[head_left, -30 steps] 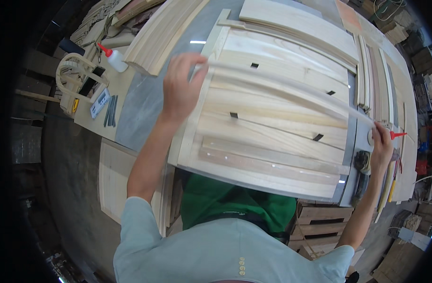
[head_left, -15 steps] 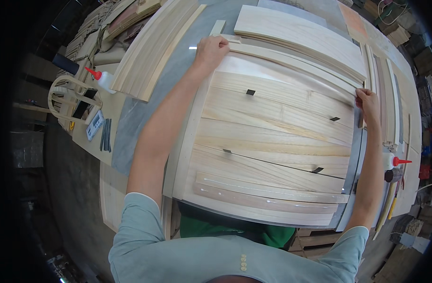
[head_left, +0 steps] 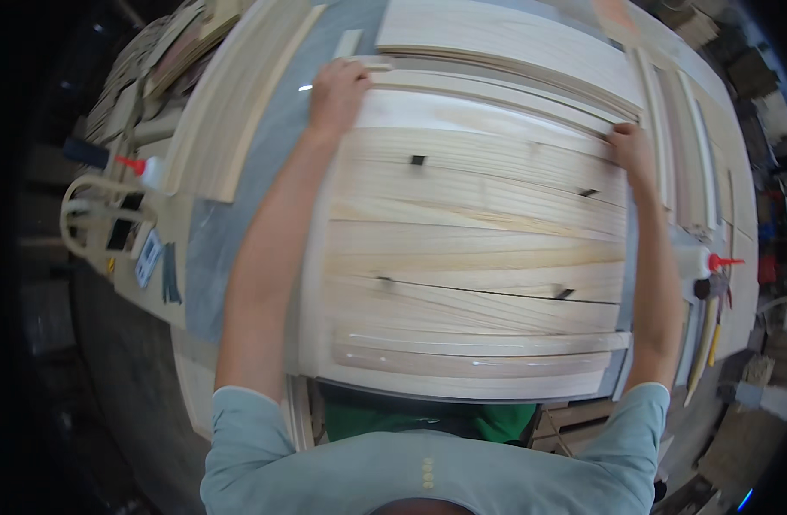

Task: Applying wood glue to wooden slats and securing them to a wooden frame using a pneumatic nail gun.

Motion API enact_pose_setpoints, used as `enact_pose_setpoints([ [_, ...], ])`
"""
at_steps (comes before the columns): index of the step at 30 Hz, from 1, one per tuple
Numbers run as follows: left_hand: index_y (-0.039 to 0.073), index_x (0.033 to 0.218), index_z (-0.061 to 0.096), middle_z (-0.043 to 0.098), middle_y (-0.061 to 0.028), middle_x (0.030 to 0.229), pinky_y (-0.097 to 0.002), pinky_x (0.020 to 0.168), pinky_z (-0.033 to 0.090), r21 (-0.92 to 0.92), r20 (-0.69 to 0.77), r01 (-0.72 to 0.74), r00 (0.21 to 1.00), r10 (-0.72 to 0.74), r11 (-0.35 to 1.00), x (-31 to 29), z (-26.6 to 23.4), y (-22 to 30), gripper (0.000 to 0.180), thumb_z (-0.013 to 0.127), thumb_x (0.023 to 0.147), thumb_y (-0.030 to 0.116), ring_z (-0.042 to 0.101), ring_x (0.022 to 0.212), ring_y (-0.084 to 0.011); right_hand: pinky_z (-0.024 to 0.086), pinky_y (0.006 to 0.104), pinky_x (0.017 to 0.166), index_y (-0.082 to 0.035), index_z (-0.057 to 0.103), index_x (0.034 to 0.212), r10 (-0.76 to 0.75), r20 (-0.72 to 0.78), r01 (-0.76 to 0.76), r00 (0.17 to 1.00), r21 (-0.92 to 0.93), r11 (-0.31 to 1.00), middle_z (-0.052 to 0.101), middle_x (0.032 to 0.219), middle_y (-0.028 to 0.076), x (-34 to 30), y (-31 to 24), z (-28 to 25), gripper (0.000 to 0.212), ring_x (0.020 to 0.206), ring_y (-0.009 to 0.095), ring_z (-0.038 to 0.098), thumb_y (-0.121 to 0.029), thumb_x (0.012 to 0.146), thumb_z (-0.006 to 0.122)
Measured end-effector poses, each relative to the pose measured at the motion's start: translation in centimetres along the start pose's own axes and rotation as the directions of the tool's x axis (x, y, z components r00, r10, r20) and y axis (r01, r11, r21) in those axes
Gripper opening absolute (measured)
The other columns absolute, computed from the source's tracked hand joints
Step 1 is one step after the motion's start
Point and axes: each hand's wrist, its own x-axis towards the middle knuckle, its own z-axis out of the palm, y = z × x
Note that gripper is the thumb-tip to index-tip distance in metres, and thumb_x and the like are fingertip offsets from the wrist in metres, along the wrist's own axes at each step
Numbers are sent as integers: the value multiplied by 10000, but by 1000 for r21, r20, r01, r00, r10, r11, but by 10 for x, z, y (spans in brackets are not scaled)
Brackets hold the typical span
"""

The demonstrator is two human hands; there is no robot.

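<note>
A wide pale panel of wooden boards [head_left: 479, 232] lies in front of me, with small black marks across some of its joints. Along its far edge runs a long thin wooden strip [head_left: 488, 96]. My left hand [head_left: 339, 93] is closed at the strip's left end, beside a short wood end piece [head_left: 372, 63]. At the right end, my right hand [head_left: 631, 148] pinches the strip; motion blurs its fingertips. Two loose strips bearing white glue lines, an upper strip [head_left: 488, 345] and a lower strip [head_left: 470, 363], rest on the near part of the panel.
Stacked boards [head_left: 505, 34] lie beyond the panel. Long planks [head_left: 239, 94] are at the left, more strips [head_left: 689, 146] at the right. Red-tipped white glue bottles stand on both sides, a left bottle [head_left: 153, 172] and a right bottle [head_left: 692, 263]. A wooden-framed object [head_left: 101, 215] sits far left.
The whole view has shifted, so the bench appears further left and higher. My right hand has moved slightly farther away and inward along the panel's far edge; both hands stay at the strip's ends.
</note>
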Motion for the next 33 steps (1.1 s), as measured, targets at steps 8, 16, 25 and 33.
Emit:
enact_pose_setpoints([
  [8,39,871,654,624,-143,897,-430,813,457,102,114,-5,993,-7,995,3,-3,31,111,618,803,119,579,902,-339,494,396,788,-6,678,931,-193,-192,187,962,-54,981,667,907,193,-6,0,14,194,867,340,635,-136,793,641],
  [16,32,1117,612,582,-158,1191,-450,920,429,-21,402,-236,888,224,972,-1,24,146,319,550,875,230,544,1096,-341,475,382,832,1,673,930,-198,-208,198,958,-18,980,645,987,194,-16,-4,12,178,951,334,612,-119,805,631],
  [25,76,1298,508,482,-125,1380,-490,1017,346,216,456,-235,883,115,948,-11,41,156,539,534,903,442,446,1260,-293,496,353,771,0,630,1114,-123,-3,122,992,-21,992,664,903,177,-151,-5,-132,333,847,288,650,-191,841,625],
  [33,90,1356,449,418,-77,1447,-592,1029,305,321,435,-221,898,63,921,-11,45,165,661,505,891,555,413,1295,-268,482,390,772,14,534,1234,198,-133,-237,971,-436,868,639,895,202,-317,55,-174,479,849,336,629,-175,814,666],
])
